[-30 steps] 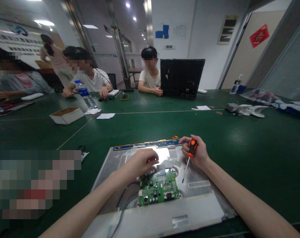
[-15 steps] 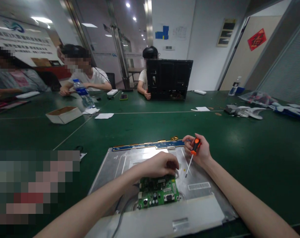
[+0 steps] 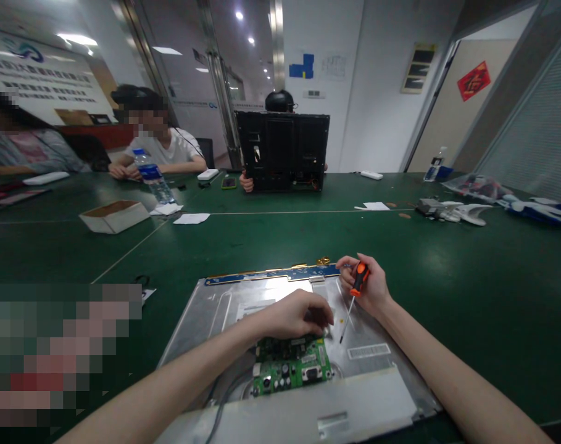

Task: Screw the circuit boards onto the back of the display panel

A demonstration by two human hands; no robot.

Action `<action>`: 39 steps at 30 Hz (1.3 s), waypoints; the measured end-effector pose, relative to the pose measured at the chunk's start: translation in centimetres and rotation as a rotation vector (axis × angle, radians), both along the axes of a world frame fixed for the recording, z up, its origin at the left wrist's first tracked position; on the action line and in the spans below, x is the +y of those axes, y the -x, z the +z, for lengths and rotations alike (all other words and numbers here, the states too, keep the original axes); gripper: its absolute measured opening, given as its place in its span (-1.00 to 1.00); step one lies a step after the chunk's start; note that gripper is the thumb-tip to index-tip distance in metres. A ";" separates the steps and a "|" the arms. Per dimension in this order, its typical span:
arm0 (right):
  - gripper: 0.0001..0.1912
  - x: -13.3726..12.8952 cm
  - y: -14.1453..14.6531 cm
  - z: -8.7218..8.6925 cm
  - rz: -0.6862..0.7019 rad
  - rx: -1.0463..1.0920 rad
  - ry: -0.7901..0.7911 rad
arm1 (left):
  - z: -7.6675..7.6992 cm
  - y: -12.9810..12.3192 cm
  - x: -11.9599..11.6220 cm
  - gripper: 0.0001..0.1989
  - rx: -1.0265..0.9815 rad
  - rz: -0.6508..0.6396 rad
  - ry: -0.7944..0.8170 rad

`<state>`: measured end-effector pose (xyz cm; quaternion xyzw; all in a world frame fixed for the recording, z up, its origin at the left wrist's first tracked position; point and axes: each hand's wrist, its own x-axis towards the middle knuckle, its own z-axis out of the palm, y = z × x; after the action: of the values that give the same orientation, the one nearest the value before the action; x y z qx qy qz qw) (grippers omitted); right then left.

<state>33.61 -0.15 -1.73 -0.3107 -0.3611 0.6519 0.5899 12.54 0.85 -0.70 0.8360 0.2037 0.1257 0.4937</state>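
Note:
My right hand (image 3: 371, 287) holds an orange and black screwdriver (image 3: 360, 279), its shaft slanting down to the left with the tip near the metal panel. My left hand (image 3: 301, 313) is closed, fingers curled down at the upper right corner of a green circuit board (image 3: 292, 369); what they grip, if anything, is hidden. The board lies on the silver back of a display panel (image 3: 206, 327), near its lower middle. A long blue circuit strip (image 3: 271, 274) runs along the panel's far edge. A grey cable (image 3: 221, 410) passes under my left forearm.
Across the green table (image 3: 243, 240), a person holds up a black monitor housing (image 3: 284, 151). A white open box (image 3: 114, 217) and a water bottle (image 3: 154, 177) stand at the left. White and grey parts (image 3: 449, 211) lie at the right, beside a plastic bag (image 3: 474, 187).
The person across has shifted the black housing to the left, before their head. My screwdriver's tip has moved slightly down and left, and the view has shifted a little. My left hand stays at the board.

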 end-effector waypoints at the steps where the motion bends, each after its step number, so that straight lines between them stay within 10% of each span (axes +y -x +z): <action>1: -0.58 0.0 0.0 0.0 0.001 -0.001 0.000 | 0.1 0.1 0.0 -0.81 -0.002 -0.006 0.004; 12: -0.59 -0.2 0.1 0.1 -0.009 0.011 -0.003 | 1.1 1.0 1.3 -0.92 0.081 0.008 -0.187; 39: -0.60 -0.4 0.5 0.1 -0.109 0.000 0.008 | 0.5 1.1 1.5 -0.90 0.080 -0.065 -0.099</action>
<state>33.15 -0.53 -1.62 -0.3322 -0.3411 0.6204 0.6232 11.49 2.34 -0.16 0.8700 0.1896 0.0859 0.4469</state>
